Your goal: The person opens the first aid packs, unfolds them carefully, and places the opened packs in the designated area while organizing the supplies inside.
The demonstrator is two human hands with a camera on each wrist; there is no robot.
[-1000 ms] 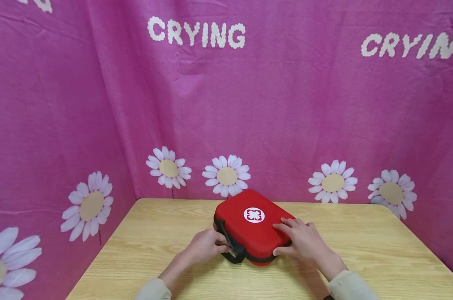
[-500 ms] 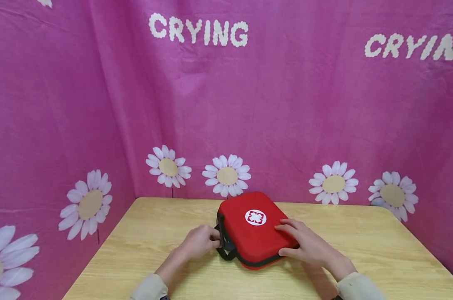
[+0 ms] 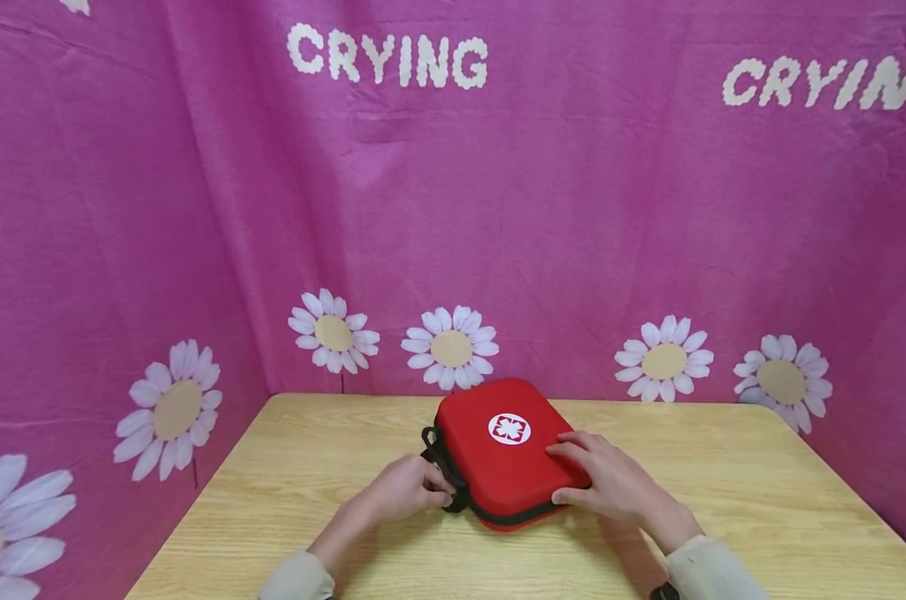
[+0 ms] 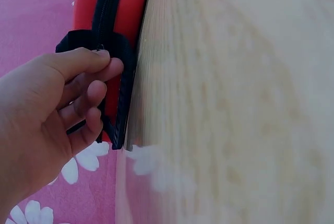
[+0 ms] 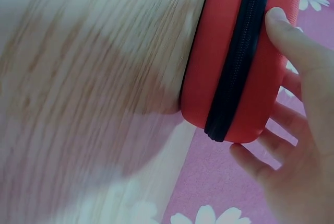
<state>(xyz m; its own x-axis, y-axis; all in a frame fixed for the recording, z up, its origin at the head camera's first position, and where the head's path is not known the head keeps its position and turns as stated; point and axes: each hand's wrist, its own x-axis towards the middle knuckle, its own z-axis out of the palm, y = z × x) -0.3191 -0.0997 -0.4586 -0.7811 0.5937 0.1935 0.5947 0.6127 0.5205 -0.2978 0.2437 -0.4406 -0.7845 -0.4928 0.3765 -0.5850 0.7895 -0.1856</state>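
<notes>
A red first-aid case (image 3: 490, 471) with a white round emblem lies on the wooden table, its lid down. Along its side runs a black zipper (image 5: 237, 62), whose teeth look closed in the right wrist view. My left hand (image 3: 407, 490) is at the case's left end, beside the black strap handle (image 4: 123, 101). Thumb and index finger pinch a small zipper pull (image 4: 101, 50), mostly hidden by the fingertips; the other fingers curl loosely. My right hand (image 3: 613, 483) holds the case's right near corner, thumb on the front side and fingers over the lid.
The pale wooden table (image 3: 295, 467) extends around the case on all sides. Behind and to the left hangs a magenta cloth (image 3: 558, 208) with white lettering and daisies, close to the table's back edge.
The case has turned slightly and shifted a little right. The handle strap, earlier at the near left corner, now sticks out farther back. My left hand drew left, then came back nearer; the right stays on.
</notes>
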